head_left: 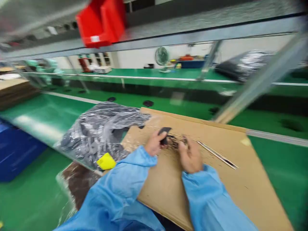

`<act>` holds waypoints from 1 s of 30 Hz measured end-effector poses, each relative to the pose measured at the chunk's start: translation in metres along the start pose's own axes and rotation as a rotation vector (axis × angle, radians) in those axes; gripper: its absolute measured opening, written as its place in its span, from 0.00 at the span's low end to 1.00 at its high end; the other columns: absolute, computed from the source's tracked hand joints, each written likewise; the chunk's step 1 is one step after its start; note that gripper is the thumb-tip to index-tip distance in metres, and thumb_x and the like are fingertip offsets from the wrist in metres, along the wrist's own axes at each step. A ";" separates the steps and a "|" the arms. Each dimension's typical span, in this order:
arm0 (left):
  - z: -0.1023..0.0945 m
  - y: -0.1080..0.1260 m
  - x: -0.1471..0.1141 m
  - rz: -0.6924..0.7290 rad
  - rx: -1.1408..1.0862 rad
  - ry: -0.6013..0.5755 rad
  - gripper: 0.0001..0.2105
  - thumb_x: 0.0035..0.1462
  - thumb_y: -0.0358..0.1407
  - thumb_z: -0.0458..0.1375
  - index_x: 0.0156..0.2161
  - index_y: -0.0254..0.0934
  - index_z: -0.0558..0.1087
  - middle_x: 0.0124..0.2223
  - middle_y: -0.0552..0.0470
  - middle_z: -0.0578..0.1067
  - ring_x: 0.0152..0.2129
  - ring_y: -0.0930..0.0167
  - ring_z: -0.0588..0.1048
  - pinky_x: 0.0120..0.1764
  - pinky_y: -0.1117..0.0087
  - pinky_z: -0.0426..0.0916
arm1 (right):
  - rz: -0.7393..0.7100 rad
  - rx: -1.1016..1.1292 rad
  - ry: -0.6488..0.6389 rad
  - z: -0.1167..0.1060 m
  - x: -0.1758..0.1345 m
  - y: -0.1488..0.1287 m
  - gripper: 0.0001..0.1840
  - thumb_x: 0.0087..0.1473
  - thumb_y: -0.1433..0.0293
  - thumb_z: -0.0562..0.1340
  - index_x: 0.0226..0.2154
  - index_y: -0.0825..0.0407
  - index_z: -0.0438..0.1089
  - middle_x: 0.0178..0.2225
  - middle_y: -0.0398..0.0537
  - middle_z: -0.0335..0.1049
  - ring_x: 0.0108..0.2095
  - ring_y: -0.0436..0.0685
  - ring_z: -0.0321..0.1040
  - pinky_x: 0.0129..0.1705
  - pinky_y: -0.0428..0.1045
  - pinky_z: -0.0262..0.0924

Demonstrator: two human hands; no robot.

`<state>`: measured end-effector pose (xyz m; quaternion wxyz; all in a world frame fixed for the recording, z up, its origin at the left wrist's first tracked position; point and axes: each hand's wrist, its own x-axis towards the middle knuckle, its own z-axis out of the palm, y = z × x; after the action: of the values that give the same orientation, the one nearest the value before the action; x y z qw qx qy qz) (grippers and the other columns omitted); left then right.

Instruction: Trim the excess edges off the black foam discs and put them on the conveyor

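My left hand is closed around a small black flat piece, held above a sheet of cardboard. To its right, my right hand is closed, thumb and fingers together, at a small dark thing I cannot make out. Between the hands, many thin black scraps lie on the cardboard. A long thin tool with pale edges, its kind unclear, rests on the cardboard right of my right hand. Dark pieces under clear plastic film lie left of my left hand.
A yellow piece sits at the film's near edge. A blue bin stands far left. Overhead runs a metal shelf with a red bin. A slanted metal post rises at the right. Behind, a green bench holds a fan.
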<state>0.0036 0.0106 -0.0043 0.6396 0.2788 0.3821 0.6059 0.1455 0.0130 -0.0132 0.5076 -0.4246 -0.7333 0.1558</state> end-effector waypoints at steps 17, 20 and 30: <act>0.003 0.011 -0.011 -0.067 -0.141 0.078 0.17 0.44 0.34 0.67 0.37 0.34 0.65 0.24 0.57 0.67 0.16 0.79 0.65 0.17 0.81 0.56 | -0.145 -0.345 -0.076 -0.024 -0.009 -0.004 0.17 0.58 0.63 0.59 0.48 0.52 0.69 0.37 0.50 0.70 0.38 0.57 0.67 0.43 0.51 0.61; 0.004 0.010 -0.012 -0.070 -0.157 0.068 0.17 0.44 0.33 0.67 0.38 0.34 0.65 0.24 0.57 0.67 0.16 0.79 0.65 0.17 0.81 0.56 | -0.159 -0.386 -0.097 -0.024 -0.009 -0.006 0.16 0.58 0.64 0.59 0.48 0.52 0.69 0.37 0.49 0.70 0.37 0.57 0.67 0.42 0.50 0.60; 0.002 0.004 -0.010 0.001 -0.053 0.054 0.20 0.45 0.39 0.68 0.40 0.36 0.65 0.25 0.56 0.68 0.20 0.76 0.70 0.21 0.78 0.63 | -0.011 -0.433 -0.198 -0.022 -0.009 -0.005 0.17 0.57 0.70 0.56 0.49 0.50 0.69 0.36 0.49 0.71 0.36 0.56 0.68 0.40 0.49 0.60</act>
<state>0.0034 0.0014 0.0015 0.6359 0.2457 0.3828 0.6235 0.1638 -0.0012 -0.0057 0.3311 -0.5023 -0.7981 0.0329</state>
